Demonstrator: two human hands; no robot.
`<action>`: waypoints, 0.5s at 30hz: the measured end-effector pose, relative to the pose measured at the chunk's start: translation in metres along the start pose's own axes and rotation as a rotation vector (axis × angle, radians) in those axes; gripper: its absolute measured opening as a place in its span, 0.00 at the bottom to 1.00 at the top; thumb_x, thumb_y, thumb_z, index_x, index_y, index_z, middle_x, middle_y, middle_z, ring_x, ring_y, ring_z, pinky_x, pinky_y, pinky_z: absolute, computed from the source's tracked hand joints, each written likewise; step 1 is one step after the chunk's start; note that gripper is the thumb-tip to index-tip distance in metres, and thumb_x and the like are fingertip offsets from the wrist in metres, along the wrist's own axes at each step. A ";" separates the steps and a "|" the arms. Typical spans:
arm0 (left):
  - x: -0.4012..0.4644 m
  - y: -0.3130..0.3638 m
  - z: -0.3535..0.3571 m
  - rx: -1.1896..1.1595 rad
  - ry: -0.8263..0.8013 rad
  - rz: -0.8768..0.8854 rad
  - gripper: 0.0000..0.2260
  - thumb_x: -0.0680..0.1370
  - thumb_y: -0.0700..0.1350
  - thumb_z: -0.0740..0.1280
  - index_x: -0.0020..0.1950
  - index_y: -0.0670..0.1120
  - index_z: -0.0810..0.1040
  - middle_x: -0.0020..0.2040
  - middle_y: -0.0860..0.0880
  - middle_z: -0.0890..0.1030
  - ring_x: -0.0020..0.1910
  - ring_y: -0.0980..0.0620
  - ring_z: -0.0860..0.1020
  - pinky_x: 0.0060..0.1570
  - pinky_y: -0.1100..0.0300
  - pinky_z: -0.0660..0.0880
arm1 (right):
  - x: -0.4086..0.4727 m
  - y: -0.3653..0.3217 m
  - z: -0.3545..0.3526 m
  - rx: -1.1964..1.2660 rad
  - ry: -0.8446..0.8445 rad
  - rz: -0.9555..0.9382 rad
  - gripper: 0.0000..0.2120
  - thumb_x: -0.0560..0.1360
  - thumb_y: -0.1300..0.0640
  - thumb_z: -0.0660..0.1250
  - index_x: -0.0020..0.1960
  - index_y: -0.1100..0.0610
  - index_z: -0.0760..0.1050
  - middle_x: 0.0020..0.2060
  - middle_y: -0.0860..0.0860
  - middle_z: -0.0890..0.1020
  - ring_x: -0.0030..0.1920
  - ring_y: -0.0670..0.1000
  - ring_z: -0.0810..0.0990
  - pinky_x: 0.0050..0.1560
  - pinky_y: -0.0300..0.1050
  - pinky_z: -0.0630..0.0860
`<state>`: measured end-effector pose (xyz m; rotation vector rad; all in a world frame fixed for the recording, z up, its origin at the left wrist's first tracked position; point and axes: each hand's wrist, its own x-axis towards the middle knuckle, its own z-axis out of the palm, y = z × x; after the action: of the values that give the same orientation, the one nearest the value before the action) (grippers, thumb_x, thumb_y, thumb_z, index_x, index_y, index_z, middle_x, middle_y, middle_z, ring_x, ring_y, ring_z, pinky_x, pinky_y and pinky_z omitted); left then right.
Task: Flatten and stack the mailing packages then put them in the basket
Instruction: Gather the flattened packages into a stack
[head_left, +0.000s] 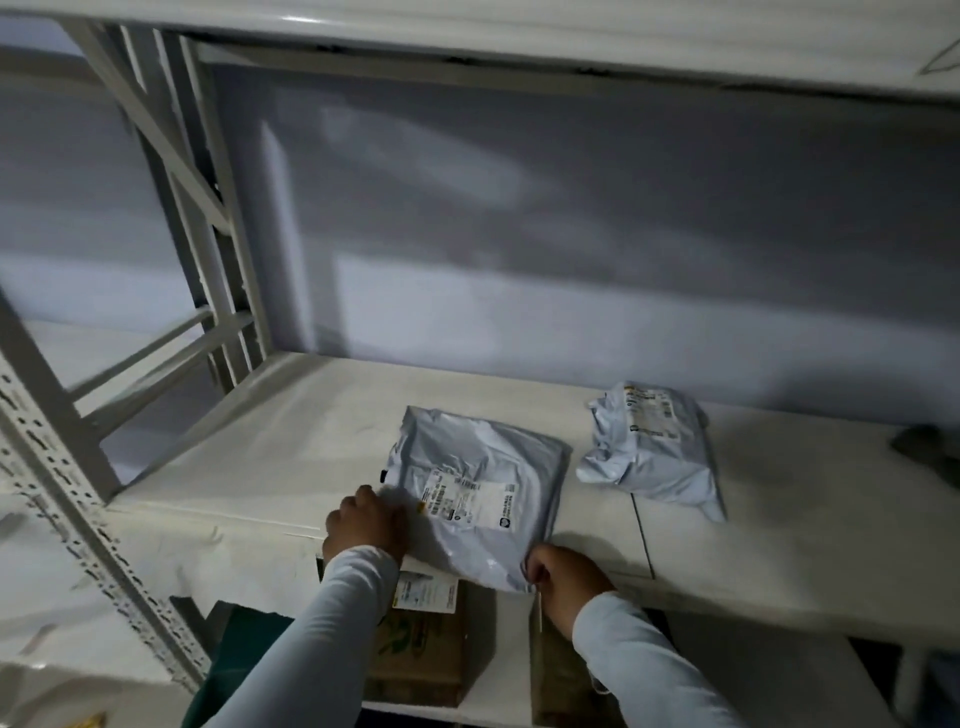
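Flat pale grey glossy plastic mailer with paper label (475, 499), crumpled pale grey plastic mailer (649, 447) at right, matt white painted metal shelf (779, 530), brown cardboard box (421, 660) at the bottom.

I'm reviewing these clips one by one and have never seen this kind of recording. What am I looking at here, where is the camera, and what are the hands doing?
There is no machine here: a person wears a camera on the head, so the single picture looks forward and down at their own two arms in pale sleeves. They stand at a white metal shelf. On it lies a flat grey mailing package with a printed label. The left hand grips its near left edge and the right hand pinches its near right corner. A second, crumpled mailing package sits apart to the right. On the shelf below is a brown cardboard box. No basket is in view.
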<state>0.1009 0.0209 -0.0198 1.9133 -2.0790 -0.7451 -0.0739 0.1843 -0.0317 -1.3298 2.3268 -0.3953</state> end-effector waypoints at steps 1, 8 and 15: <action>-0.004 0.002 0.003 -0.026 -0.009 -0.072 0.20 0.77 0.55 0.60 0.64 0.44 0.69 0.61 0.41 0.73 0.62 0.40 0.72 0.60 0.47 0.70 | -0.008 0.004 0.001 0.003 -0.007 0.025 0.09 0.76 0.60 0.59 0.42 0.46 0.67 0.47 0.48 0.77 0.50 0.50 0.77 0.55 0.42 0.73; -0.022 -0.007 0.011 0.056 -0.067 -0.146 0.14 0.79 0.50 0.56 0.60 0.47 0.74 0.61 0.45 0.76 0.63 0.44 0.71 0.61 0.51 0.70 | -0.041 0.022 0.009 0.210 0.250 0.203 0.05 0.76 0.58 0.59 0.42 0.52 0.67 0.44 0.50 0.76 0.44 0.51 0.74 0.50 0.41 0.70; -0.056 -0.006 0.009 -0.201 -0.031 -0.071 0.09 0.79 0.47 0.53 0.56 0.45 0.64 0.57 0.40 0.76 0.55 0.41 0.76 0.59 0.48 0.72 | -0.037 0.010 0.019 0.129 0.481 0.291 0.13 0.74 0.62 0.61 0.58 0.55 0.71 0.58 0.54 0.74 0.58 0.57 0.73 0.57 0.46 0.71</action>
<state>0.1090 0.0779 -0.0211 1.8834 -1.8807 -0.9661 -0.0549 0.2207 -0.0447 -0.8848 2.7735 -0.8266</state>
